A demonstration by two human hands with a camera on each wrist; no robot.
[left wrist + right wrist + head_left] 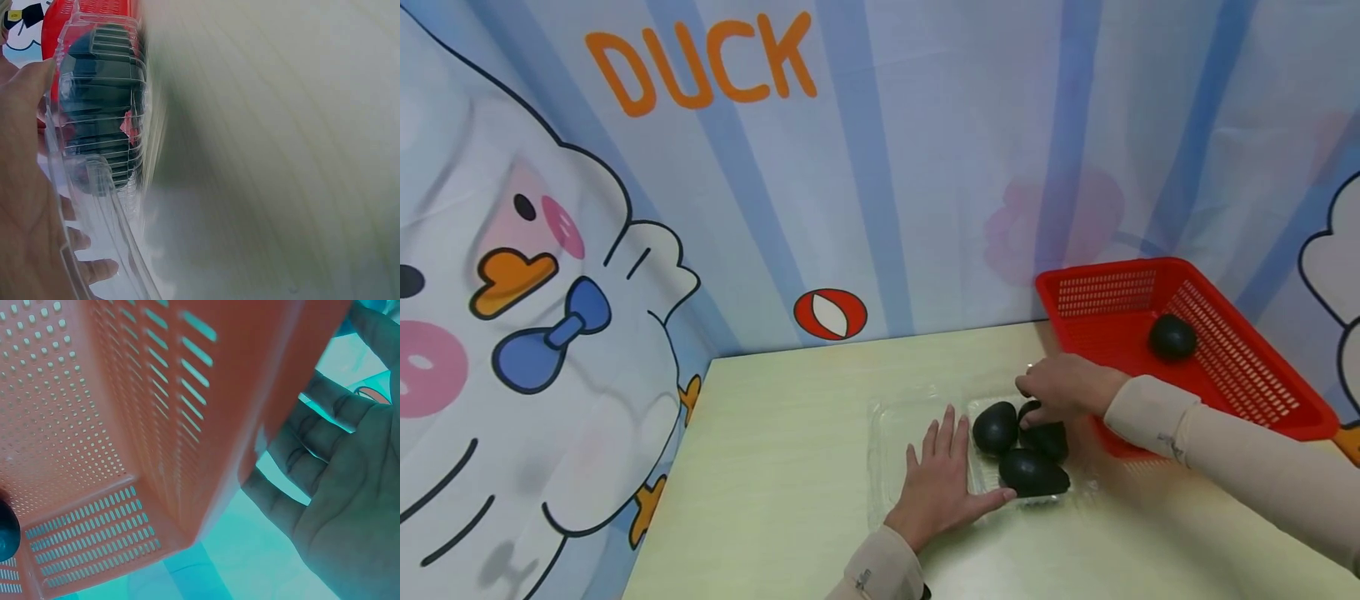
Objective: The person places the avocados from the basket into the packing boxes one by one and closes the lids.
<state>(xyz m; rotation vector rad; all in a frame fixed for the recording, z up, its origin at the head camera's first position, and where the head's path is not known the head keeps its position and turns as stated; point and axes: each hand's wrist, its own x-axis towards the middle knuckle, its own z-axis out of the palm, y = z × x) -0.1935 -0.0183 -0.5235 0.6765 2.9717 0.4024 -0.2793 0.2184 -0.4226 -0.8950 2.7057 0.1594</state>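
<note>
A clear plastic clamshell box (917,417) lies open on the table, its flat lid half to the left. In its right half sit three dark avocados: a left one (996,428), a front one (1034,472) and a back right one (1051,442). My left hand (934,492) rests across the box's middle with straight, spread fingers, its thumb tip beside the front avocado. Through the box wall, a dark avocado (94,94) shows in the left wrist view. My right hand (1063,387) holds the back right avocado from above with thumb and fingers, partly covering it.
A red perforated basket (1255,333) stands at the right, close behind the right forearm, with one avocado (1172,337) inside. Its slotted wall (181,381) rises beside the right hand. A printed cloth backdrop (940,167) meets the table's (775,467) back edge.
</note>
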